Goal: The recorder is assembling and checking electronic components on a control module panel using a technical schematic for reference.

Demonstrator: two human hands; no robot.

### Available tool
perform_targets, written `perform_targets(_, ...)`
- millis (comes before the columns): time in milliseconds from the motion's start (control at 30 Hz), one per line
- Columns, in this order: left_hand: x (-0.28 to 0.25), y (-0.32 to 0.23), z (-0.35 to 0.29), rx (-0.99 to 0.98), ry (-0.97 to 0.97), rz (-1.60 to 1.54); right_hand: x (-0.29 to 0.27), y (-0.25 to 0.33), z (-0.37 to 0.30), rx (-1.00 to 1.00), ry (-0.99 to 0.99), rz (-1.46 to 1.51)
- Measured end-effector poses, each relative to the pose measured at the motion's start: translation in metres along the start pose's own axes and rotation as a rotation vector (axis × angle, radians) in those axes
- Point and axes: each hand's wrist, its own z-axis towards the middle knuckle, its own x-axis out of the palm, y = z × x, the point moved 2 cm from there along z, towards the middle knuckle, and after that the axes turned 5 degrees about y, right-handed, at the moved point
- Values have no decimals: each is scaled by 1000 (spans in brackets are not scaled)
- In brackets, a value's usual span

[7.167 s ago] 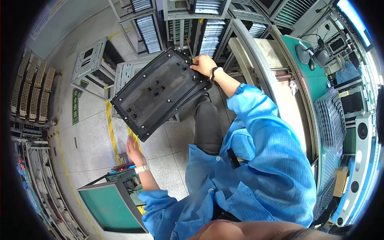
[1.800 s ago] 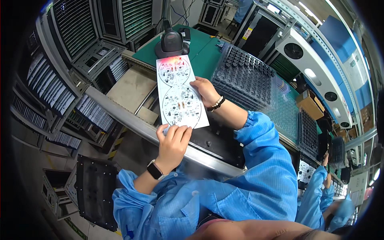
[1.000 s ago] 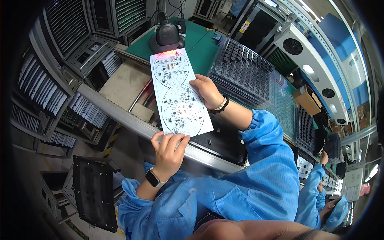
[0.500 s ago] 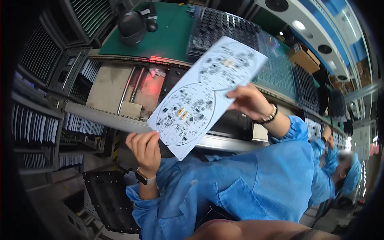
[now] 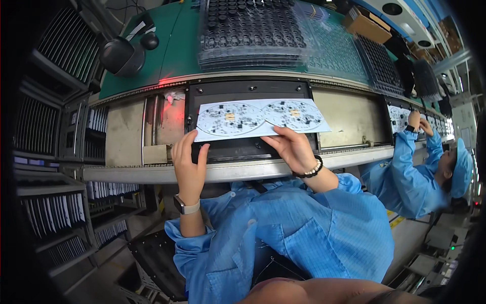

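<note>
A white circuit board panel [image 5: 253, 126] with two round outlines and many small dark parts is tilted above a black carrier tray [image 5: 253, 92]. Its lower edge is pinched by my right hand [image 5: 295, 152], thumb on top and fingers partly hidden underneath. At the panel's near left corner, the fingertips of my left hand [image 5: 187, 162] touch the edge. The left thumb stands away from the fingers. How much of the panel's weight rests on the tray cannot be made out.
The tray lies on a conveyor with a metal front rail [image 5: 233, 171]. Behind it, clear plastic trays of round black parts [image 5: 253, 30] sit on a green mat [image 5: 177, 45], with a black scanner [image 5: 121, 57] at left. Board racks [image 5: 53, 213] stand left; a co-worker [image 5: 425, 167] works at right.
The panel has turned from a steep slant to nearly level and come down over the black tray, which has moved left in view. Both hands still touch the panel.
</note>
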Motion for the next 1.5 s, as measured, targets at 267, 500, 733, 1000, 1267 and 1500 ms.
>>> perform_targets(267, 3, 14, 25, 44, -49, 143, 8, -4, 24, -21, 17, 36)
perform_targets(500, 1, 17, 30, 82, 69, 158, 8, 25, -19, 436, 145, 266)
perform_targets(733, 2, 14, 27, -6, 230, 57, -40, 97, -47, -211, 89, -816)
perform_targets(1000, -11, 11, 34, 183, 532, 271, -67, 110, -41, -516, 236, -2128)
perform_targets(1267, 22, 1, 39, 276, 283, 474, -64, 81, -19, -659, -44, -2213)
perform_targets(1500, 21, 9, 93, 235, 326, 399, -47, 136, 12, -588, 78, -2271)
